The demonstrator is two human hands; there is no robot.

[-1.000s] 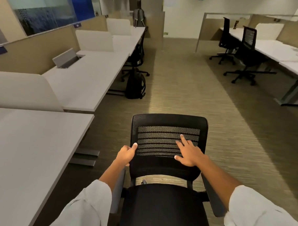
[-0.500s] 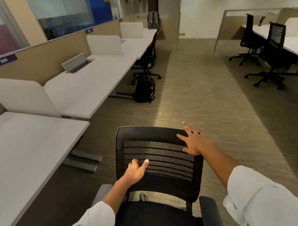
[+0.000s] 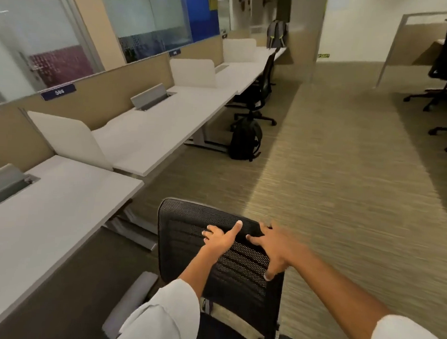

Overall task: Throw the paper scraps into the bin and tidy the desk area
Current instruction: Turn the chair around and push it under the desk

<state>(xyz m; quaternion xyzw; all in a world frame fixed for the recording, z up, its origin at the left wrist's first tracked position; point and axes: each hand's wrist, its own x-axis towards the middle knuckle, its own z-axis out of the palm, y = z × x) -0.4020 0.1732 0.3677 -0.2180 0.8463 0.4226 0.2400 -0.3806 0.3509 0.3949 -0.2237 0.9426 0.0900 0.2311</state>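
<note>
A black mesh office chair (image 3: 189, 234) stands right in front of me, its backrest turned slightly toward the white desk (image 3: 49, 213) on the left. My left hand (image 3: 222, 237) lies on the upper middle of the backrest with the index finger stretched up to the top edge. Beside it my right hand (image 3: 275, 248) presses on the upper right of the mesh with fingers spread. Neither hand holds anything. No paper scraps and no bin are in view.
A row of white desks with dividers (image 3: 70, 139) runs along the left wall. A black backpack (image 3: 245, 138) stands on the carpet beside another chair (image 3: 261, 89). More black chairs (image 3: 446, 76) are at the far right. Open carpet aisle (image 3: 332, 174) lies ahead.
The chair has swung left toward the desk and the view turned with it. My left hand moved up the backrest and both hands now sit close together near its top.
</note>
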